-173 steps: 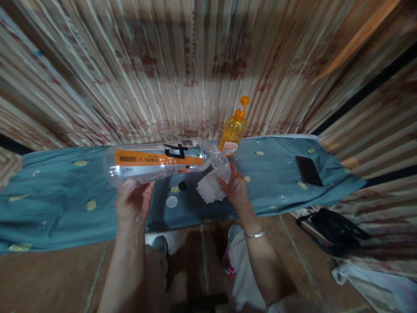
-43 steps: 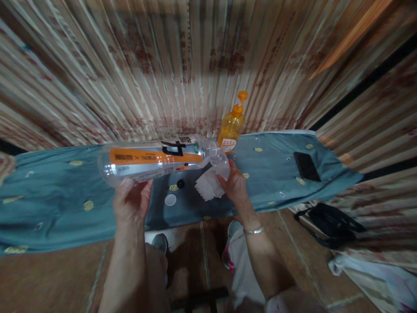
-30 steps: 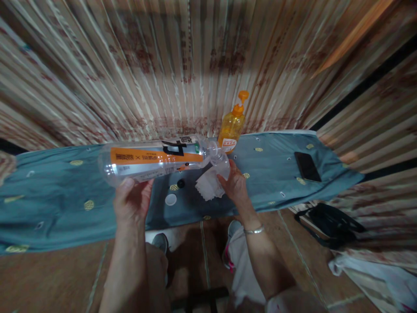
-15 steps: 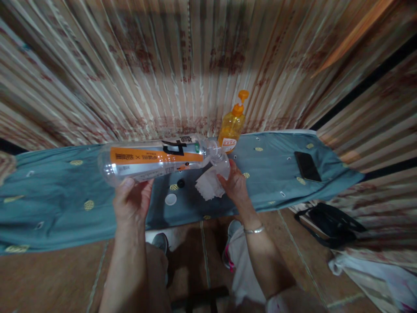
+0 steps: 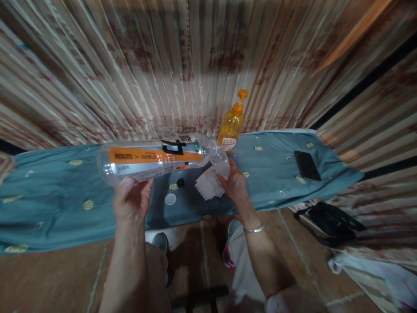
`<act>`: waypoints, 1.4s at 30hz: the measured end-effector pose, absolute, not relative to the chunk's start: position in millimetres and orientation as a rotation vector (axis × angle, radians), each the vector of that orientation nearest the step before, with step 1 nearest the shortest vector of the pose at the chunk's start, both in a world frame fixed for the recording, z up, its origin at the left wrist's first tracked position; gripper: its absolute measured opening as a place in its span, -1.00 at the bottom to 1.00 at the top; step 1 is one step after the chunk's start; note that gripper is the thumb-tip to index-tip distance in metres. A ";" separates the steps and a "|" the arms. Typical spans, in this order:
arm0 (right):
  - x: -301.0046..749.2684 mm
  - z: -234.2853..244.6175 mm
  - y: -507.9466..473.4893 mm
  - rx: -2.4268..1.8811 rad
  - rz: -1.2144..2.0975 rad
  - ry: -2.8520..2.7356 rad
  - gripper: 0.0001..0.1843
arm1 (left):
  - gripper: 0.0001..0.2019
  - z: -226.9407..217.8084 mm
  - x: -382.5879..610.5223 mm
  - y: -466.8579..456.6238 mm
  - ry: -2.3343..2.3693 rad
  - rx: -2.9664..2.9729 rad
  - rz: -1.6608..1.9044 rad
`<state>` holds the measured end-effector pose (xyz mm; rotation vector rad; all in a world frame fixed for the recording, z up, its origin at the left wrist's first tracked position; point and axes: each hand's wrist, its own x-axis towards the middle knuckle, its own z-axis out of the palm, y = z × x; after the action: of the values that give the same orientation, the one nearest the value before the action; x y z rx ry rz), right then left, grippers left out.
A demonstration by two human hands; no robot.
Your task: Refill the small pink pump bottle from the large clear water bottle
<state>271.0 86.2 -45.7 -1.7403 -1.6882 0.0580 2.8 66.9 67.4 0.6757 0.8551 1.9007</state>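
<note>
Held a large clear bottle (image 5: 153,159) on its side with the left hand (image 5: 130,202), above the left and middle of a cloth-covered table (image 5: 267,169), neck toward the table's right end. Bore it from below near its base, thumb on the near side, fingers curled under and partly hidden. Pinched a small clear cup (image 5: 222,165) between thumb and fingers of the right hand (image 5: 236,184), just past the table's middle, at the bottle's mouth. Could not tell touching from apart there, nor any liquid in either.

Judged as done: bringing bottle and cup together and, seemingly, uncapping the bottle. Had not yet set down either one. Saw a white cap (image 5: 170,199) near the table's front edge and a black cap (image 5: 180,183) farther back, without matching either to the bottle for sure. Saw also a white tissue (image 5: 209,182) beside the right fingers; could not tell held from lying.

Read little on the bottle: an × among blurred characters on an orange band, with bigger black ones toward the neck. Found the lettering on the yellow pump bottle (image 5: 231,128) by the back edge too small to read. Noticed no brand on the phone (image 5: 307,166) near the right end.
</note>
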 end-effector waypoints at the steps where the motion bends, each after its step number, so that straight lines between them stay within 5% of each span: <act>1: 271.1 -45.8 86.2 -1.739 0.058 -1.691 -0.32 | -0.44 67.7 2.8 66.9 0.855 0.672 1.901; 42: 271.6 -46.7 87.5 -1.735 0.056 -1.690 -0.32 | -0.48 63.8 0.6 67.7 0.886 0.671 1.900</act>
<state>271.6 87.5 -46.7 -1.7355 -1.6899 0.0559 0.6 67.7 63.8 0.6713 0.8860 1.8998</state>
